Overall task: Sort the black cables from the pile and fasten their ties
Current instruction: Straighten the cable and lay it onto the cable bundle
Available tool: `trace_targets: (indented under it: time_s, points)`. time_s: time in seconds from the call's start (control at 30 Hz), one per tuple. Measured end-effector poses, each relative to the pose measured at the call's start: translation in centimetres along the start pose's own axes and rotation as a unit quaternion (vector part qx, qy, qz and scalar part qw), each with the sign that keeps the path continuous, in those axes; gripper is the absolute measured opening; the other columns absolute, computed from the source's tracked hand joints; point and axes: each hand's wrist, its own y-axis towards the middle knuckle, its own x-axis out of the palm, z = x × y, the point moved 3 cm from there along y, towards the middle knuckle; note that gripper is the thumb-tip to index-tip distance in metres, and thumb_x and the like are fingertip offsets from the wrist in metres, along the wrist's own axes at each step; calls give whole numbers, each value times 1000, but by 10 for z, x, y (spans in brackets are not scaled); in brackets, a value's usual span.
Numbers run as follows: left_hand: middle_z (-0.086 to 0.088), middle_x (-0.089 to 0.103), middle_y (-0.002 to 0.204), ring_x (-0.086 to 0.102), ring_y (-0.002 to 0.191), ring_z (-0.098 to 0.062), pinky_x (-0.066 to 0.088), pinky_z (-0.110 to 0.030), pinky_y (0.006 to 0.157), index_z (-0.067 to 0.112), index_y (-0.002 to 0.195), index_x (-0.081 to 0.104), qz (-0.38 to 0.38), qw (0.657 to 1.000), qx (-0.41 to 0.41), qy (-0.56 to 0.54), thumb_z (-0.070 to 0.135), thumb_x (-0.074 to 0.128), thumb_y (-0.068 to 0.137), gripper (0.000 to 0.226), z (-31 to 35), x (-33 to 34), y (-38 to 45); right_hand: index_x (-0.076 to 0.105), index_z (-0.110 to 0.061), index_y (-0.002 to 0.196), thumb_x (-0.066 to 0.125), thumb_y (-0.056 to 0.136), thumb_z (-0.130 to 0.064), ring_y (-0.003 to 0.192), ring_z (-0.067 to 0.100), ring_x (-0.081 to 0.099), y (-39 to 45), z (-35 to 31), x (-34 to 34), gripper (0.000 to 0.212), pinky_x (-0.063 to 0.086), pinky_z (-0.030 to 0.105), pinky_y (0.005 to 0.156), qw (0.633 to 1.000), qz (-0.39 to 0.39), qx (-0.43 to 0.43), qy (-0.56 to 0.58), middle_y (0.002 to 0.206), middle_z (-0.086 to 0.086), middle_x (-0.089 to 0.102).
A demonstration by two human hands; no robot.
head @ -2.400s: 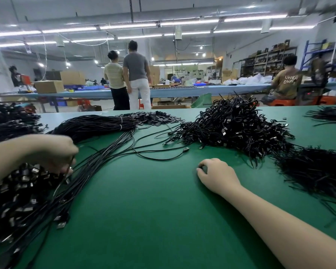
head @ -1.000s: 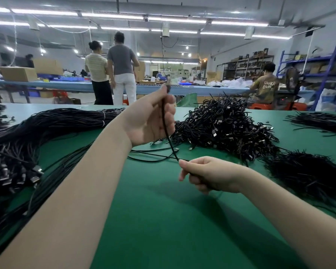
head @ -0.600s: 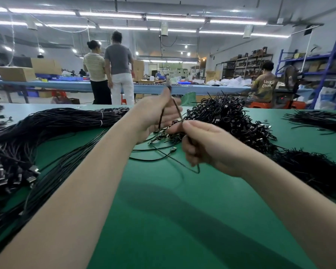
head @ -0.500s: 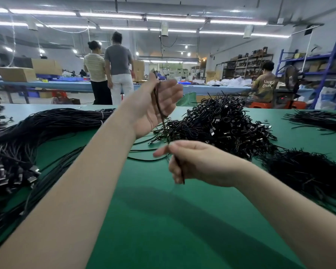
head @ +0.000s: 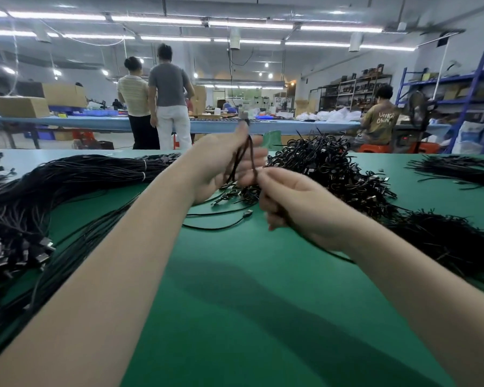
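Motion blurs the left hand (head: 221, 166) and looped cable (head: 242, 160); the right hand (head: 296, 208) hides the cable's lower run.

Black cables (head: 327, 166) on a green table (head: 235, 303); seated person's shirt (head: 382, 124) seems olive.

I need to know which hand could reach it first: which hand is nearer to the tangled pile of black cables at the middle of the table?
Left. The left hand is raised against the tangled pile's near-left edge; the right hand is nearer the camera.
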Motion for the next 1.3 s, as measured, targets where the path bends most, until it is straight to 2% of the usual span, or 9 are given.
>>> trace_targets:
  time_s: [0.17,0.3,0.4,0.5,0.57,0.73,0.93,1.07,1.3]
  points:
    - [8,64,63,61,56,-6,45,-16,52,14,95,70,-29,977,64,-199,40,37,102,42,22,-6,-8,66,-27,89,44,100,-38,49,9,37,-10,54,11,27,40,21,52,985,-85,153,-8,59,-10,37]
    - [9,36,44,31,37,-5,24,-17,43,18,72,74,-115,993,37,-5,40,43,98,46,22,-14,-13,60,-19,75,57,88,-54,45,10,26,-9,57,-28,38,22,21,43,960,112,193,-167,56,-6,32]
    - [4,54,50,38,40,-8,27,-17,41,12,93,74,-123,956,-45,262,42,42,99,44,-1,-6,-10,52,-18,68,61,88,-50,42,11,23,-4,24,-49,39,19,21,42,957,226,106,-148,53,-5,30]
    - [3,73,70,54,47,-5,30,-20,45,12,102,67,-33,966,-31,256,42,35,103,44,-13,7,-1,59,-17,74,49,98,-33,37,7,29,3,-4,-35,30,24,19,39,978,176,36,-110,45,-12,37]
    - [6,70,65,55,48,-5,31,-23,49,18,87,70,2,983,-7,183,43,39,102,43,-13,8,2,59,-17,76,44,100,-23,38,8,34,2,-9,-14,29,27,21,40,987,120,11,-102,46,-12,40]
    - [12,49,47,40,42,-4,31,-29,55,24,48,58,-33,943,22,330,51,42,98,59,-13,0,2,62,-18,80,40,102,-16,44,9,36,-2,-7,6,31,30,24,44,992,86,-33,-92,54,-7,40]
    - [3,75,93,70,85,-11,52,-20,63,14,105,66,-13,1000,14,9,42,41,101,38,-7,5,5,64,-20,94,40,103,-19,47,10,47,-3,5,6,26,40,21,47,994,46,-33,-89,56,-8,49]
    - [10,56,56,62,56,-9,49,-19,54,13,95,64,-20,988,24,-148,35,36,104,37,1,6,3,68,-24,90,42,102,-28,66,10,63,-7,25,11,29,49,24,65,991,10,35,-126,67,-8,65]
    - [12,30,50,25,39,-3,26,-17,43,17,82,50,-60,989,-11,-138,32,33,105,33,-8,12,2,67,-25,104,47,100,-26,85,11,66,-5,27,-15,21,49,31,82,988,102,111,-46,94,-4,74]
